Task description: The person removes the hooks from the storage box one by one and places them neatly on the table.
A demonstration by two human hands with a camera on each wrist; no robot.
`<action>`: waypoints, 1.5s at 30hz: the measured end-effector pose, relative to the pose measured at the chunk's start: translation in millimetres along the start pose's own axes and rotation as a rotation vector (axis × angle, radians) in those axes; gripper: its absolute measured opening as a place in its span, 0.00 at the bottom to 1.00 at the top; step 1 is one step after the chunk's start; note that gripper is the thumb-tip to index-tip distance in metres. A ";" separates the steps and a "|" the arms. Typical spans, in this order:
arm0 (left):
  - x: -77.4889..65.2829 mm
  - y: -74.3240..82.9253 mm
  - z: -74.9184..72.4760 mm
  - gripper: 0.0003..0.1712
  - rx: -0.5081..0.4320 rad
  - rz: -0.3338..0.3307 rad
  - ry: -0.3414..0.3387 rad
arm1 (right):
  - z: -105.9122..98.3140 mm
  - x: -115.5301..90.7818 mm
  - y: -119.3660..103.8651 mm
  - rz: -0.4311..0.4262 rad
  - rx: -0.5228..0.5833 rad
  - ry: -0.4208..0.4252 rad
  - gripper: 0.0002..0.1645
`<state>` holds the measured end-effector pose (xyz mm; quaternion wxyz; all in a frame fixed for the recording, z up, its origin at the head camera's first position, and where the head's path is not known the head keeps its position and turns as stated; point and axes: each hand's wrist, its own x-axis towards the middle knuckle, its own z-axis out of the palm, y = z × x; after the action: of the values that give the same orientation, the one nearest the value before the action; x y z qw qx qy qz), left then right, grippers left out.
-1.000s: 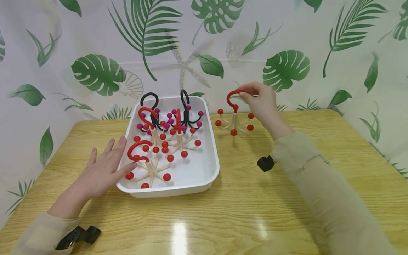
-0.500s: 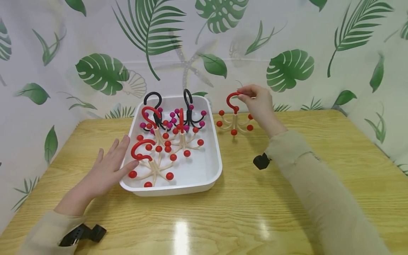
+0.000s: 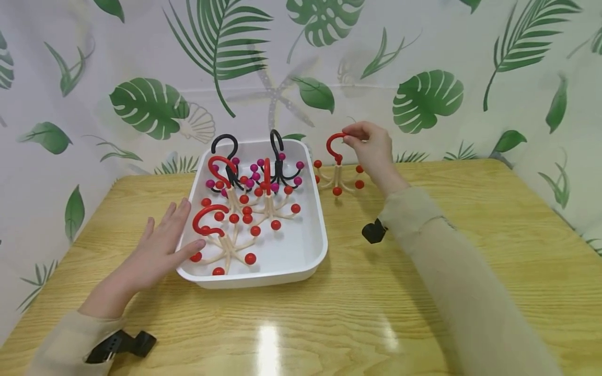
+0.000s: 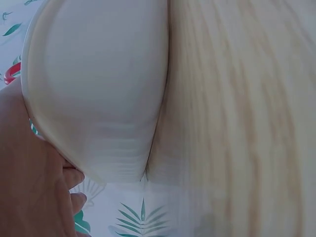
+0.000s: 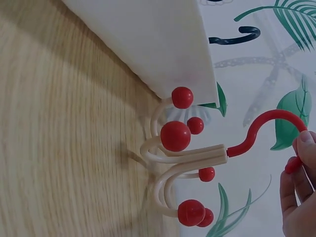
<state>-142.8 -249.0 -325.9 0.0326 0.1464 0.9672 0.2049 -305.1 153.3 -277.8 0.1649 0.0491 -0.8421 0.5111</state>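
**Right hand (image 3: 371,149) and beige plastic-looking hanger with red hook (image 3: 337,173) shifted toward the white, round-cornered tray (image 3: 291,253)**

Tray and left hand (image 3: 157,248) show no clear shift since half a second ago.

Held hanger: located just right of the tray's far half, roughly upright. Smooth curved hook, ribbed stem, thin upswept arms ending in glossy red balls (image 5: 175,136). Right thumb and fingers pinch the hook's tip. Contact between its lower arms and the pale, wood-grained tabletop (image 3: 211,324) cannot be determined.

Left hand: fingers extended along the tray's left rim, thumb reaching over the near-left corner; nothing gripped.

Tray contents: at the far end, two slim black hangers with magenta balls, one left (image 3: 230,175) and one right (image 3: 279,169). Three red-hooked beige hangers occupy the middle left (image 3: 231,197), middle (image 3: 268,201) and near-left corner (image 3: 227,243), their arms crowding together.

Obstruction: the tray's smooth right wall stands between the held hanger and the interior. Its nearest ball overlaps that rim from the head; touching is indeterminable.

Surroundings: behind the tray, a creased white backdrop (image 3: 357,57) printed with green leaves; nearer than the tray, beige sleeves (image 3: 470,282).
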 end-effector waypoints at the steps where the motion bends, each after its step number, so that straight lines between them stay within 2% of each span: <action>1: 0.2 -0.2 0.3 0.52 -0.006 -0.003 -0.002 | 0.9 0.5 0.7 0.002 0.000 0.003 0.12; 14: 0.6 0.3 -0.7 0.51 -0.018 -0.017 -0.021 | 9.0 2.6 7.6 0.042 0.029 0.022 0.13; 20: 1.1 -0.1 -1.5 0.52 -0.031 0.003 -0.016 | 9.1 1.7 8.9 0.060 0.056 0.020 0.15; 24: 0.6 -0.6 -2.3 0.52 -0.039 0.016 -0.022 | 8.8 -0.1 11.6 0.040 0.065 0.013 0.16; 32: -2.4 -3.1 -4.3 0.61 -0.054 0.058 -0.043 | 9.4 -5.5 11.0 -0.016 0.009 0.012 0.20; 40: -2.5 -7.2 -4.4 0.68 -0.079 0.087 -0.063 | 13.9 -10.6 -11.2 -0.171 -0.053 0.099 0.19; 45: -3.8 -10.2 -5.2 0.71 -0.128 0.127 -0.087 | 22.4 -17.6 -26.1 -0.236 -0.042 0.034 0.18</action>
<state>-142.6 -261.1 -325.2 0.0709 0.2139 0.9386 0.2613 -287.1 119.9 -271.0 0.2391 0.1359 -0.8381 0.4711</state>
